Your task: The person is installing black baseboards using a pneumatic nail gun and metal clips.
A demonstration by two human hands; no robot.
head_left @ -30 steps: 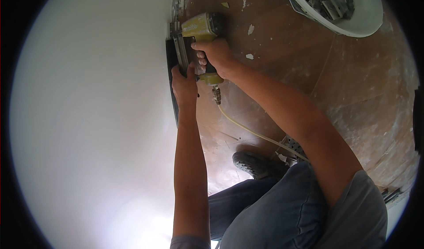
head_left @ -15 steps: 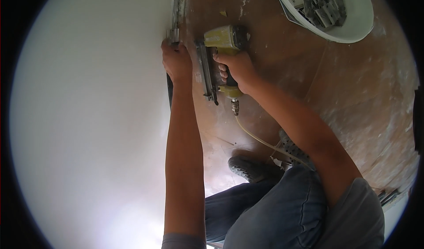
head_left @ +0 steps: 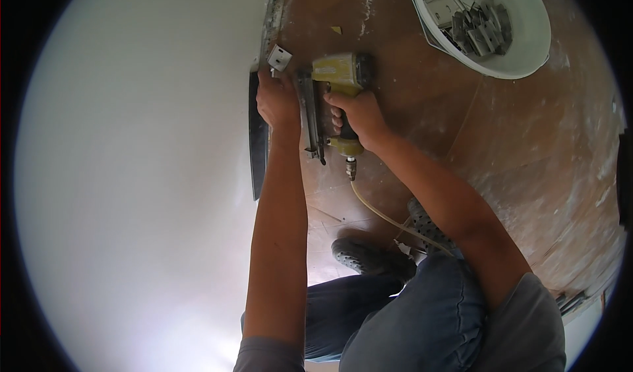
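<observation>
Between the fingertips of my left hand [head_left: 278, 101] is a small metal bracket [head_left: 279, 57] with holes in it, held just off the foot of the white wall. My right hand [head_left: 362, 116] is wrapped round the grip of a yellow and black air nailer [head_left: 336, 72], which lies on its side at floor level. The nailer's magazine [head_left: 311, 118] points along my left forearm. From the grip's end runs a thin pale air hose [head_left: 376, 208] toward my legs. A dark baseboard strip [head_left: 258, 148] stands against the wall beside my left wrist.
A white bucket [head_left: 537, 42] with several metal brackets [head_left: 478, 26] stands at the far right. The white wall [head_left: 145, 154] fills the left side. Brown, dust-streaked flooring [head_left: 422, 108] lies beneath. My shoes [head_left: 369, 256] are close to the hose.
My left hand has drawn the metal bracket away from the wall and tilted it, uncovering more of the dark strip. The nailer stays in my right hand; the view has shifted slightly.
</observation>
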